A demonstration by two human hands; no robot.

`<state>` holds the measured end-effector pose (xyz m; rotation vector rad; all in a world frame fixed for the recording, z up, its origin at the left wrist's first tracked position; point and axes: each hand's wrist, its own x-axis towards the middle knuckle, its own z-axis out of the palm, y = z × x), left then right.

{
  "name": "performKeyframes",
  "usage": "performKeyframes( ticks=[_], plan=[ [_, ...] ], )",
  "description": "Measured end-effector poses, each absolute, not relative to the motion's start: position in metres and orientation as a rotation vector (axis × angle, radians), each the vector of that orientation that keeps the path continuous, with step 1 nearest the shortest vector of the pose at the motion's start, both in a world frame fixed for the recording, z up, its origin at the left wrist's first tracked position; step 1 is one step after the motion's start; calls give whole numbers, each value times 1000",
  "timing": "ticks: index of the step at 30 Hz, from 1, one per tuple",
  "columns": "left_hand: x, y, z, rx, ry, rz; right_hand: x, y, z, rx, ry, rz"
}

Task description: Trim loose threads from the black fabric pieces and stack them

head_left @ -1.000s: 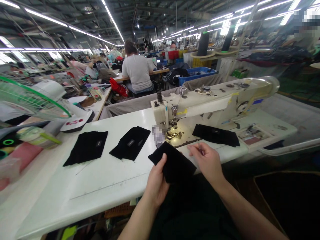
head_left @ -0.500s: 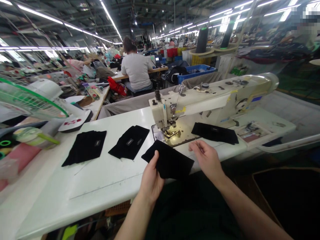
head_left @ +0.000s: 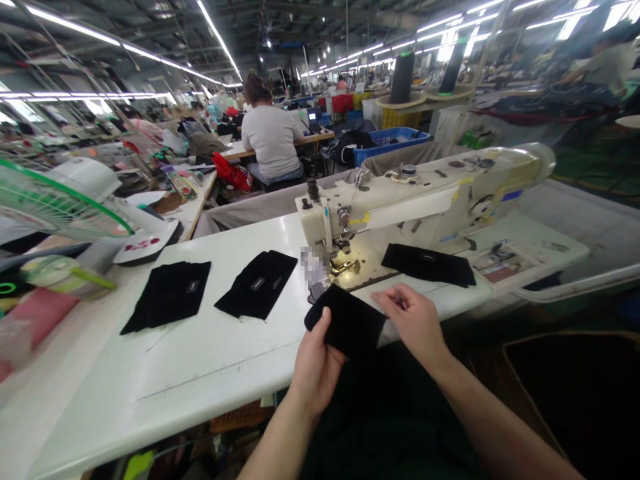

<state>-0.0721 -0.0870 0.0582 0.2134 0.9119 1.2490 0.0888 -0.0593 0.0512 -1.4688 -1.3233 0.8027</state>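
By sewing machine (head_left: 440,175), cloth (head_left: 356,321) in left hand (head_left: 319,365)

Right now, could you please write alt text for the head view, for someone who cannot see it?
A person's left hand holds a piece of black fabric at a sewing machine, the right hand close to the fabric's right corner. More black fabric lies on the pale table in three places, two left of the held piece and one right.

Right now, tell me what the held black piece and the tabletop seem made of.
Black piece in the left hand: probably fabric, matte, absorbing light without highlights; fibre unclear. Tabletop: perhaps laminate, pale and smooth, with a glossy streak of reflected light.
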Motion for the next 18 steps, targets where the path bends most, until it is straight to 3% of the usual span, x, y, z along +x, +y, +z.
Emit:
performKeyframes(
  ticks=[18],
  plan=[
    [-81,-78,63,167,903,1428,94,-57,46,-1334,-1290,1148]
  ],
)
